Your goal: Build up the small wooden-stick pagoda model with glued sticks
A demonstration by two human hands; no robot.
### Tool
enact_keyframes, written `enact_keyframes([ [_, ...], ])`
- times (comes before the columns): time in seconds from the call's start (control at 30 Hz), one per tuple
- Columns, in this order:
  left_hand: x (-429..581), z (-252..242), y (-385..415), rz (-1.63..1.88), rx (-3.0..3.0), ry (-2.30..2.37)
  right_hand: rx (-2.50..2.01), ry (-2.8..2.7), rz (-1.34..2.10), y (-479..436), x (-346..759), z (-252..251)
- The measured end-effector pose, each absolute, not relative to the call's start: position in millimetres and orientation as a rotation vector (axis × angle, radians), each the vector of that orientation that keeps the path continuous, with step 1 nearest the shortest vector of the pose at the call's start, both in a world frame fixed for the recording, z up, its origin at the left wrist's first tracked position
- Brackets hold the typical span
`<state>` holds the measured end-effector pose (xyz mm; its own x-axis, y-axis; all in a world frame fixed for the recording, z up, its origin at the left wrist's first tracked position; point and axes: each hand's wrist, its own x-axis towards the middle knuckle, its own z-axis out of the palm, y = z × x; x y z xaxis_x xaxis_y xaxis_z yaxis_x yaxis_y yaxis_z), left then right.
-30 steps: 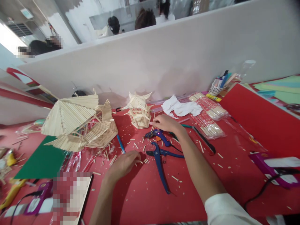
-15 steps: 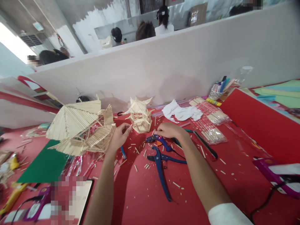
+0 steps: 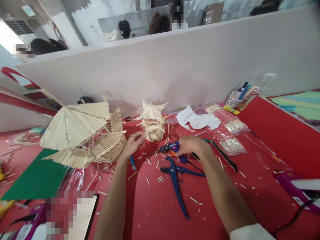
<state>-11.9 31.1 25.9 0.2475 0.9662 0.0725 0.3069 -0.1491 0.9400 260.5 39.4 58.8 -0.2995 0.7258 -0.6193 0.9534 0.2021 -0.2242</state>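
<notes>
My left hand (image 3: 133,143) is raised beside the small stick pavilion (image 3: 153,122), its fingertips pinched on a thin wooden stick close to the model's left side. My right hand (image 3: 192,146) lies over the blue glue gun (image 3: 170,147), fingers curled round its handle; a red light glows on the gun. Blue-handled cutters (image 3: 178,181) lie on the red table just in front of that hand. Short cut sticks are scattered around both hands.
A large stick-built roofed model (image 3: 82,133) stands at the left on a green sheet (image 3: 35,178). Packs of sticks (image 3: 228,133), white tissue (image 3: 196,120), a pen cup (image 3: 236,98) and a grey partition lie behind. Purple tools with cables sit at both lower corners.
My left hand rose from the table near the loose sticks up to the small pavilion. My right hand slid down from beside the pavilion onto the glue gun.
</notes>
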Motion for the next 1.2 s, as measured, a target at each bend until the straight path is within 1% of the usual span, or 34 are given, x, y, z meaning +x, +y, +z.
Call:
enact_keyframes([
  [0.3,-15.8,6.7,25.5,1.027,1.602,1.188,1.525,2.033,-0.903,39.2,256.7,41.2],
  [0.47,-22.8,6.6,24.4,1.102,1.562,1.181,1.568,2.193,-0.88,40.3,270.8,33.4],
  [0.57,-24.8,9.3,25.9,1.035,1.569,1.156,1.616,2.303,-0.948,34.2,280.2,30.2],
  [0.63,-24.2,10.7,26.9,0.99,1.578,1.147,1.656,2.353,-1.085,25.9,283.9,29.1],
  [0.77,-21.8,10.2,28.4,1.017,1.598,1.127,1.706,2.458,-1.643,5.7,284.3,25.8],
  [0.83,-20.4,8.5,29.5,1.075,1.622,1.112,1.752,2.498,-1.775,-1.8,282.4,22.2],
  [1.1,-9.5,-0.8,33.4,1.301,1.558,1.118,2.081,2.715,-1.561,-13.8,270.1,0.5],
  [1.2,-5.7,-3.2,33.6,1.364,1.51,1.17,2.177,2.713,-1.628,-19.9,264.9,-7.7],
])
